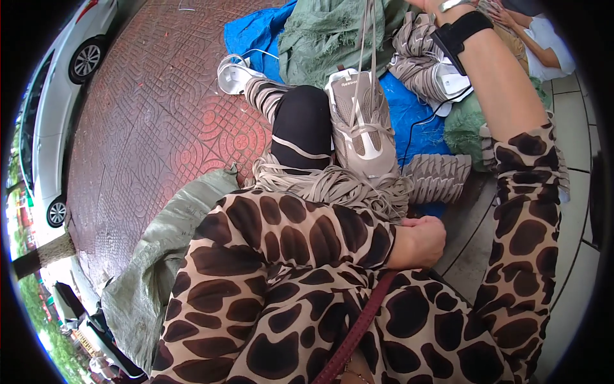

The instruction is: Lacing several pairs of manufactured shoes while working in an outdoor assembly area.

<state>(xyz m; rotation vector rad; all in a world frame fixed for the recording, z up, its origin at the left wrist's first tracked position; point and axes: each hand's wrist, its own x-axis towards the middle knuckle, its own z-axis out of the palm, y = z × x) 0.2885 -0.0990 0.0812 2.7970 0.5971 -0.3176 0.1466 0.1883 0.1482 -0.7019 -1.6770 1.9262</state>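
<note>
A beige-and-white sneaker (pixel 364 137) sits in front of me, toe toward me. Its long flat laces (pixel 366 54) run taut upward past the top edge. Stretched out to the upper right, my right arm wears a black wrist strap; my right hand (pixel 423 4) is mostly cut off by the frame, so its grip is hidden. Across my lap comes my left arm, and my left hand (pixel 420 243) is closed at the edge of a tangled pile of beige laces (pixel 329 185); what its fingers hold is hidden. Left of the sneaker is a black rounded form (pixel 302 125) with a lace across it.
Ridged beige stacks (pixel 441 178) lie right of the sneaker, with white shoes (pixel 238 73) farther off. Blue sheeting (pixel 409 121) and green sacking (pixel 320 32) spread beyond. Another person's arm (pixel 540 45) shows at upper right. A parked car (pixel 67 83) stands left.
</note>
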